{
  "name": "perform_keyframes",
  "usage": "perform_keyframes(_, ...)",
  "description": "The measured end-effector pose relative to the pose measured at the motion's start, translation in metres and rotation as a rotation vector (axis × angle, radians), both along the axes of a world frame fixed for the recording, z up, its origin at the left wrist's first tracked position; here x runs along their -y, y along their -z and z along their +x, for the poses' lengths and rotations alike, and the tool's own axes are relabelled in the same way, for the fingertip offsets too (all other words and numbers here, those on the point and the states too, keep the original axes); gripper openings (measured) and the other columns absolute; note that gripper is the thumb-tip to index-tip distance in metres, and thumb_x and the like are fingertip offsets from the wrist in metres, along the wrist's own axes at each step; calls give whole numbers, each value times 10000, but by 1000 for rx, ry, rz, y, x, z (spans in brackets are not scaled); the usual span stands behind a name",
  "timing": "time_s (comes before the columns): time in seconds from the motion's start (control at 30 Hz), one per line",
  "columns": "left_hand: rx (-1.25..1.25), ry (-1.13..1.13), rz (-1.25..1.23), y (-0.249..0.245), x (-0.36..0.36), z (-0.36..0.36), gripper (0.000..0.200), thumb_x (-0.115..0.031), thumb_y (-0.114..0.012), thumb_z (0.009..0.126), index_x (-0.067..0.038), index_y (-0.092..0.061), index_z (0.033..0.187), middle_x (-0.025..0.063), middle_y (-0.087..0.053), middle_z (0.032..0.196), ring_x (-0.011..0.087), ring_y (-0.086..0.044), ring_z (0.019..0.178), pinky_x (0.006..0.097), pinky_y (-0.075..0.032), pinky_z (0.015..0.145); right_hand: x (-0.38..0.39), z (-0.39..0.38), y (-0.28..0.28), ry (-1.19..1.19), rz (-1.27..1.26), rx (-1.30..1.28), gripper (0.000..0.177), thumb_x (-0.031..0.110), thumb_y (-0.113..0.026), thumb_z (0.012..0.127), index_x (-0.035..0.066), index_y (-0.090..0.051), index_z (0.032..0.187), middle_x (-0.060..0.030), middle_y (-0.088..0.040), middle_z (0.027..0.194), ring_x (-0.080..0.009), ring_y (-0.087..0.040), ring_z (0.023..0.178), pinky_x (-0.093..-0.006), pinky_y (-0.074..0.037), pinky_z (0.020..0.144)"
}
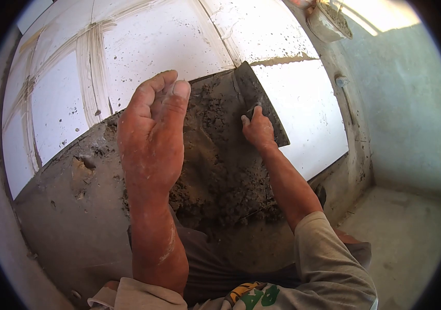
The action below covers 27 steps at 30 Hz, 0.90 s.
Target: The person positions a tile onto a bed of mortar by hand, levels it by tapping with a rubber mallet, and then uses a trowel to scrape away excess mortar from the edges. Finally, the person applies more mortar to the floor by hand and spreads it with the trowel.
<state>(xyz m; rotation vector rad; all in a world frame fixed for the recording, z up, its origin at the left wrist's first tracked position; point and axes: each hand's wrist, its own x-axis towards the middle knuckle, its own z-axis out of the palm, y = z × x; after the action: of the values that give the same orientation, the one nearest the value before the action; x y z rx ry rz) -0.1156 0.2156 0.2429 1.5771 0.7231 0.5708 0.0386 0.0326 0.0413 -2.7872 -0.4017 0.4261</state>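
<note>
My right hand (260,129) grips the handle of a flat rectangular plastering trowel (254,87). The trowel's blade sits where wet grey mortar (212,155) meets the edge of the white tiles (303,103). Raised in front of the mortar, my left hand (153,126) has its fingers loosely bent and its thumb apart, with nothing visible in it. Dusty smears mark both the hand and the forearm. Part of the mortar is hidden behind my left hand and arm.
Grout-smeared joints (92,57) cross the laid tiles. A mortar-crusted bucket (329,25) stands at the far right, with a mallet-like tool (342,81) lying nearer along the wall (406,98). Bare grey ground (76,222) extends at the left.
</note>
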Motion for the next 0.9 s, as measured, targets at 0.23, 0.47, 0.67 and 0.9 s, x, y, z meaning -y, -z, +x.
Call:
perform_keyframes(0.23,8,46,9,4,2,-3,433,-305,-611,945,64,-591,1172,154,-651,1037,165,-607,962,295,-481,857,0,-39,6,-172,8,-21,370,288,-606,891,1,-442,1058,-279,-648,791,-460,-643,768,-544,-511,721)
perform_keyframes(0.47,-32,61,86,9,-2,0,420,-299,-625,937,58,-598,1157,138,-649,1004,152,-607,908,281,-488,816,11,-75,-14,-335,2,-37,349,275,-603,890,15,-441,1058,-263,-653,765,-439,-653,715,-538,-520,669)
perform_keyframes(0.67,7,51,-30,1,-2,-7,424,-311,-629,931,49,-604,1152,140,-649,996,170,-608,888,310,-498,805,-3,-21,-5,-1,-113,107,338,273,-588,901,21,-433,1064,-254,-665,803,-430,-664,775,-523,-525,704)
perform_keyframes(0.9,-80,102,19,5,2,-2,422,-313,-636,925,45,-609,1148,132,-654,994,175,-611,900,316,-495,818,-17,-47,8,-114,-50,16,342,272,-578,908,21,-436,1091,-252,-663,786,-433,-662,769,-527,-523,711)
